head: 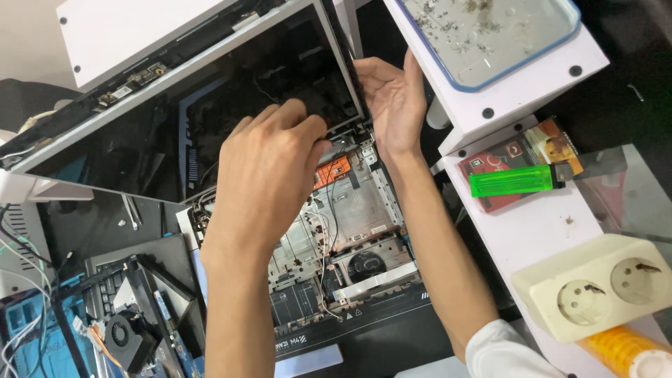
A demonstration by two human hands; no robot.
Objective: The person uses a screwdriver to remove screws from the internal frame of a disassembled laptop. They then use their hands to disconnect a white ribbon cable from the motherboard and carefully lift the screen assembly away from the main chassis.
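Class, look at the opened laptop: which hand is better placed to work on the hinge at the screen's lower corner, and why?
Probably the left hand: its fingers already pinch at the hinge, while the right hand lies flat along the screen edge, steadying it.

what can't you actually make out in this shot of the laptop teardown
- Head view: the left hand covers the hinge corner of the laptop base, so what its fingertips grip is hidden.
- The right hand rests on the screen edge; its palm hides that edge.
- The yellow roll is cut off by the bottom edge.
- Specks in the glass tray are too small to identify.
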